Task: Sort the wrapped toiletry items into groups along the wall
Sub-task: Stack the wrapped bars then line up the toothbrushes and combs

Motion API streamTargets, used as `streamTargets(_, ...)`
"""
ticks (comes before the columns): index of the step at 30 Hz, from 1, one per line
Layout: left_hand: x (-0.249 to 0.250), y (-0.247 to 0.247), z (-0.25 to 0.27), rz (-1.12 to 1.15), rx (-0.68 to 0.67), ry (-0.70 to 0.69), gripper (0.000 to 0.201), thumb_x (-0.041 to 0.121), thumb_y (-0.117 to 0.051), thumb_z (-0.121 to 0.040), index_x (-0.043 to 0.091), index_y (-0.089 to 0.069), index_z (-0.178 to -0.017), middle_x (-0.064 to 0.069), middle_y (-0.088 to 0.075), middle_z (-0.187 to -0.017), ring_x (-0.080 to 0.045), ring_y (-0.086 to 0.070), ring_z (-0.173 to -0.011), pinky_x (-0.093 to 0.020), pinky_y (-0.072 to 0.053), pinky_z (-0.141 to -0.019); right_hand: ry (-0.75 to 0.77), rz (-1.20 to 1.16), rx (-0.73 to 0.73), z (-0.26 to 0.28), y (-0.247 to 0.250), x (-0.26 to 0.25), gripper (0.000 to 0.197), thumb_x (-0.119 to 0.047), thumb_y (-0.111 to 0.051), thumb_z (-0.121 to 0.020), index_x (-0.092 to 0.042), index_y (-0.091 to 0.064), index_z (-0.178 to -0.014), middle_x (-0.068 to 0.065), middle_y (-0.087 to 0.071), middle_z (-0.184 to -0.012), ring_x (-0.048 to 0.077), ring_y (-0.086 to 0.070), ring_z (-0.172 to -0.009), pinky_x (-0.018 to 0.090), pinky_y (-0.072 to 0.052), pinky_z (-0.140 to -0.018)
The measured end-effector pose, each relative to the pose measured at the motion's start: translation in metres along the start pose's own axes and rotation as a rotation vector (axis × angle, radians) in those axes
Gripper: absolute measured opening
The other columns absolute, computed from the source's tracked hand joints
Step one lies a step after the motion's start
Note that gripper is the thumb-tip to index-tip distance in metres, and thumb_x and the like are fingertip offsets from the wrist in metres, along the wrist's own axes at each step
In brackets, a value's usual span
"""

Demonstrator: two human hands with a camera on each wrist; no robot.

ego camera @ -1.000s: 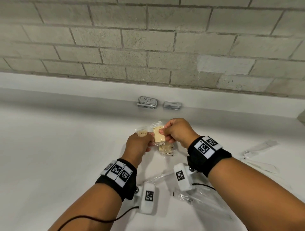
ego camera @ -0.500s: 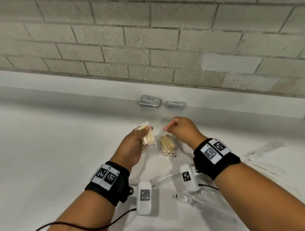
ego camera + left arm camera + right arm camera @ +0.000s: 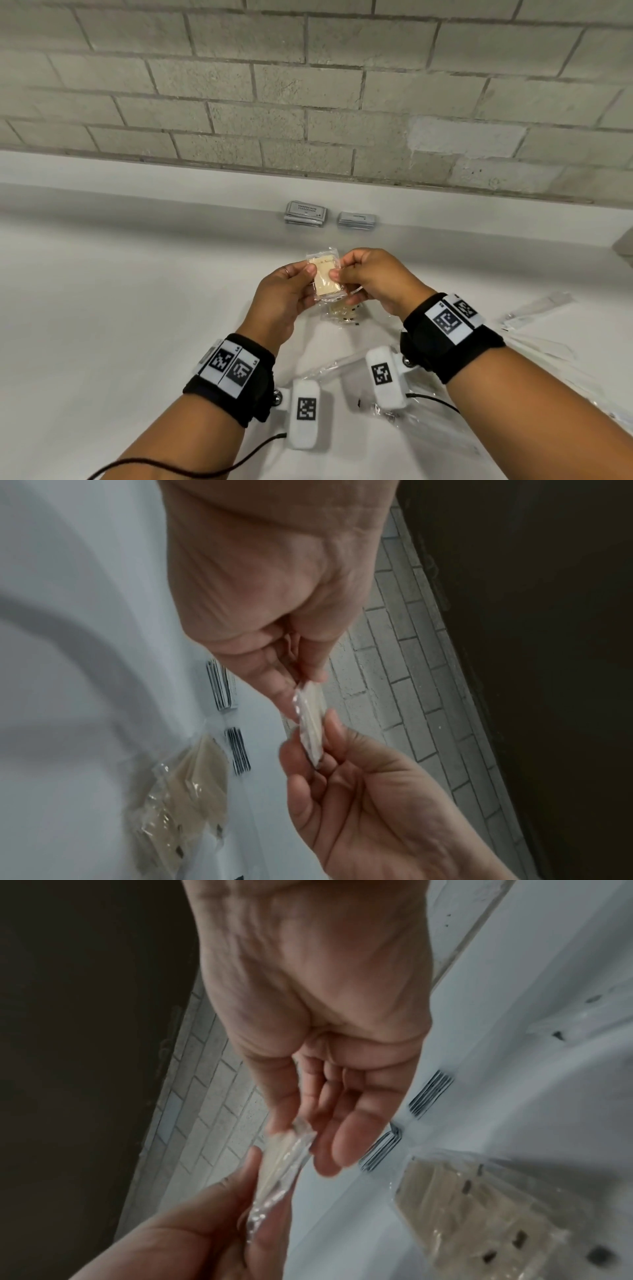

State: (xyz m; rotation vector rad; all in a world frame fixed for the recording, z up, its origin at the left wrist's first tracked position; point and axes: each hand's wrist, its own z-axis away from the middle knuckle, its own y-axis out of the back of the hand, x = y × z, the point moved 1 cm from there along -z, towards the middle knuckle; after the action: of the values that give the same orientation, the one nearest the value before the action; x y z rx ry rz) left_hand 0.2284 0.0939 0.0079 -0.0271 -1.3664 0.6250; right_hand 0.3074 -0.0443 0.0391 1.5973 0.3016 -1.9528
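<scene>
A beige bar in a clear wrapper (image 3: 325,282) is held up above the white counter (image 3: 120,308). My left hand (image 3: 308,277) pinches its left side and my right hand (image 3: 337,275) pinches its right edge. Edge-on, the same packet (image 3: 310,723) shows between thumbs and fingers in the left wrist view, and the packet (image 3: 279,1164) appears likewise in the right wrist view. A small pile of like beige packets (image 3: 342,310) lies on the counter just under my hands. Two stacks of grey sachets (image 3: 306,213) (image 3: 357,220) stand side by side against the wall.
Long items in clear wrappers (image 3: 537,306) lie at the right of the counter. More clear wrapping (image 3: 428,431) lies under my right forearm. A grey brick wall (image 3: 308,102) rises behind a white ledge. A dark object (image 3: 625,245) shows at the far right edge.
Half a second ago my right hand was apart from the packet that the left held. It has moved back left and now pinches that packet, raised slightly.
</scene>
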Motion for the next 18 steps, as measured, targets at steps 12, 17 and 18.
streamTargets(12, -0.020, 0.002, -0.030, -0.560, 0.047, 0.263, 0.025, 0.021, -0.069, -0.086, 0.006, -0.056, -0.072, -0.013, -0.061, -0.073, -0.026, -0.064, -0.061, -0.033, -0.059, -0.063, -0.337, 0.379, 0.128, -0.024, 0.008, 0.024, 0.028, -0.022, -0.077, -0.079, -0.012, -0.052, -0.071, 0.004, -0.052, -0.060, 0.015, -0.047, -0.046, 0.023, -0.034, -0.047)
streamTargets(17, -0.022, -0.010, -0.029, -0.487, 0.069, 0.361, 0.019, 0.014, -0.068, -0.087, -0.002, -0.059, -0.093, -0.014, -0.063, -0.073, -0.030, -0.066, -0.066, -0.038, -0.060, -0.067, -0.564, 0.190, 0.047, -0.017, -0.003, 0.022, 0.022, -0.020, -0.066, -0.088, -0.015, -0.051, -0.074, 0.000, -0.050, -0.070, 0.013, -0.044, -0.055, 0.023, -0.028, -0.049)
streamTargets(18, -0.023, -0.011, -0.028, -0.487, 0.077, 0.365, 0.019, 0.013, -0.067, -0.088, -0.002, -0.058, -0.094, -0.014, -0.062, -0.072, -0.030, -0.066, -0.065, -0.039, -0.061, -0.068, -0.573, 0.187, 0.035, -0.017, -0.003, 0.020, 0.022, -0.018, -0.064, -0.090, -0.014, -0.050, -0.074, 0.000, -0.051, -0.072, 0.013, -0.045, -0.055, 0.023, -0.029, -0.047)
